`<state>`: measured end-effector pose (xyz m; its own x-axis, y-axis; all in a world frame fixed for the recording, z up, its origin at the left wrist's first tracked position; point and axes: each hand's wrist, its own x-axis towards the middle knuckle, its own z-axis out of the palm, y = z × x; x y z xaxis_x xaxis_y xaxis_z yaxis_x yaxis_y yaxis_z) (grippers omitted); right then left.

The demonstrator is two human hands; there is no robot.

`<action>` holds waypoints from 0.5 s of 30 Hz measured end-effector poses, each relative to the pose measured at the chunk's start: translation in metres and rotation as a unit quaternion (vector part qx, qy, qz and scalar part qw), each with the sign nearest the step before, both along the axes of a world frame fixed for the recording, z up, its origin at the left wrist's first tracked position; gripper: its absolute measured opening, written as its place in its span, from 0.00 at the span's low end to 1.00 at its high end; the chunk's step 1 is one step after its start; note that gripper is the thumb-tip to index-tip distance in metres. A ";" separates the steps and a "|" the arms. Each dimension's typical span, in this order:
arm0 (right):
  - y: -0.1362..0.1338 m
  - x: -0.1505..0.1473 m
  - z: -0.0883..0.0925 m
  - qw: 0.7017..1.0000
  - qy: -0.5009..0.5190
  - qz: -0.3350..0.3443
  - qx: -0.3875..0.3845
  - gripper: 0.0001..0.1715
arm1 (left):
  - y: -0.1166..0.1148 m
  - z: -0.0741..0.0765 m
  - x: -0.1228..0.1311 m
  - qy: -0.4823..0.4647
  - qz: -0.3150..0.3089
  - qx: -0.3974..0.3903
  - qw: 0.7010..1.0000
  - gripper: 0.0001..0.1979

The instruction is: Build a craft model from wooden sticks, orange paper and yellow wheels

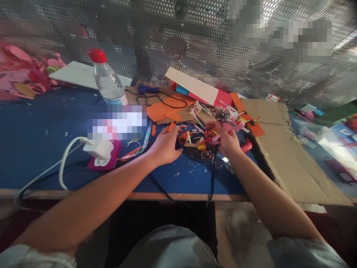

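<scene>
My right hand [229,141] is wrapped round a pink hot glue gun [235,125] with a small red light on its body. Its black cord [213,171] hangs down over the table's front edge. To the left, my left hand [166,146] curves its thumb and fingers round a small dark and orange thing, mostly hidden, that I cannot make out. Between both hands lie thin wooden sticks [192,144], a yellow piece [201,147] and coloured scraps. A red object [246,146] rests just beyond my right wrist.
A red-capped water bottle [109,83] stands at the back left, behind a pink power strip [117,150] with a white plug [98,149]. Orange sheets [167,108] and a blue-handled tool [147,89] lie behind the hands. Cardboard [287,149] covers the right; pink pieces [16,74] pile far left.
</scene>
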<state>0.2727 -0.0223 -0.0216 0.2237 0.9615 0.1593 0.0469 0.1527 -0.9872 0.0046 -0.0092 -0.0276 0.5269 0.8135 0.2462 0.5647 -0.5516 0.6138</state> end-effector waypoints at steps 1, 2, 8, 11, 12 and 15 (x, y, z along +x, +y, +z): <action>-0.001 0.000 0.001 1.000 0.009 0.016 -0.010 0.38 | 0.000 0.000 0.000 0.008 0.001 0.001 1.000 0.28; -0.002 0.000 0.001 0.999 0.016 0.033 -0.021 0.38 | 0.000 0.000 0.000 0.016 0.001 0.001 1.000 0.28; -0.002 0.002 -0.005 0.996 0.021 0.070 -0.043 0.37 | 0.001 0.001 0.002 0.023 -0.011 -0.006 1.000 0.30; -0.001 0.003 -0.007 0.997 0.030 0.052 -0.041 0.36 | 0.000 0.003 0.002 0.006 -0.030 -0.016 0.999 0.30; -0.001 0.005 -0.007 0.998 0.032 0.044 -0.040 0.35 | 0.000 0.004 0.002 0.001 -0.035 -0.022 0.999 0.29; -0.001 0.011 -0.008 0.999 -0.010 0.035 -0.029 0.33 | -0.001 0.006 0.002 -0.008 -0.041 -0.039 0.998 0.29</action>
